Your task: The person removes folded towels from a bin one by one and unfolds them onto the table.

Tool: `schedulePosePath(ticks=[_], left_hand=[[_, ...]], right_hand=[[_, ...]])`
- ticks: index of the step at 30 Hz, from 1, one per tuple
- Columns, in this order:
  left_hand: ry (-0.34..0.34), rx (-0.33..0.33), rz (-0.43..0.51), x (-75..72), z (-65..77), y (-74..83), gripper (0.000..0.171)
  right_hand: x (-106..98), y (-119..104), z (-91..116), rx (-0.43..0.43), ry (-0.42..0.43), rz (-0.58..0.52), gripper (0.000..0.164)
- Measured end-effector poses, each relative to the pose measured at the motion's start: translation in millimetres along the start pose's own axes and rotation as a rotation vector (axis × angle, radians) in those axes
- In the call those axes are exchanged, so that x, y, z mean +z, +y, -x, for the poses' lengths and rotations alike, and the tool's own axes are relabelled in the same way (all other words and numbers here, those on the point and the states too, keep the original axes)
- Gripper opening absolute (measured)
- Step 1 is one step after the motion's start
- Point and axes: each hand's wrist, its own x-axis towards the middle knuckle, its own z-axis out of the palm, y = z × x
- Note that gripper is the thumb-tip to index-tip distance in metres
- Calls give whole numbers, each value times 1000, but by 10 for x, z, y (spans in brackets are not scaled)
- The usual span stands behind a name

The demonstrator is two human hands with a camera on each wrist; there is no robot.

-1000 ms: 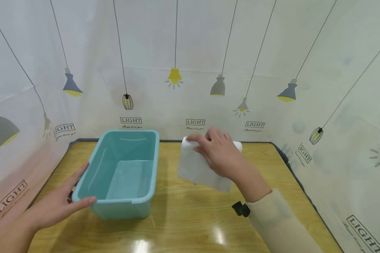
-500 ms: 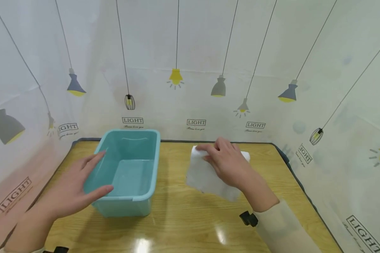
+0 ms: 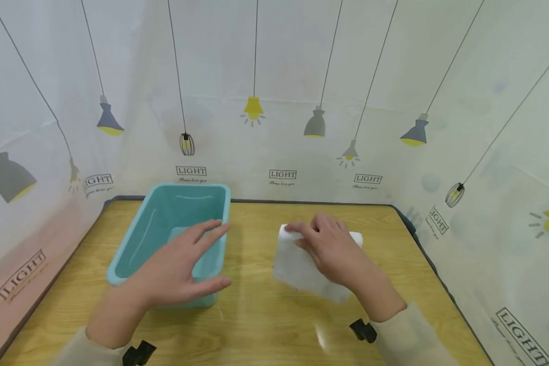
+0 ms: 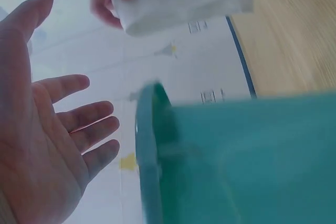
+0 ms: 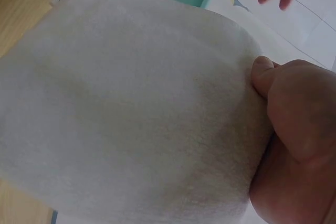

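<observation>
The right hand [image 3: 331,249] pinches a white cloth [image 3: 293,267] by its top edge; the rest hangs down over the worktop [image 3: 256,330], to the right of the teal bin [image 3: 192,201]. The held edge runs roughly left to right, while the bin's long axis points away from the person. The left hand [image 3: 178,267], free and fingers extended, hovers between, over the bin's near right side, apart from the cloth's near left edge.
</observation>
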Motion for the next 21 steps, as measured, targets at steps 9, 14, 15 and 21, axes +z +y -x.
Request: schedulePosePath(ticks=[9,14,15,21], left_hand=[[-4,149,49,367,-234,471,89],[-27,170,113,519,-212,572,88],[-26,168,118,539,-208,577,88],[-27,163,124,664,-202,557,88]], right_hand=[[163,-84,231,-23,-22,44,35],[169,-156,388,-63,-52,7,37],[165,-159,406,-67,-60,-11,37],[328,49,304,-86,-135,-93,32]])
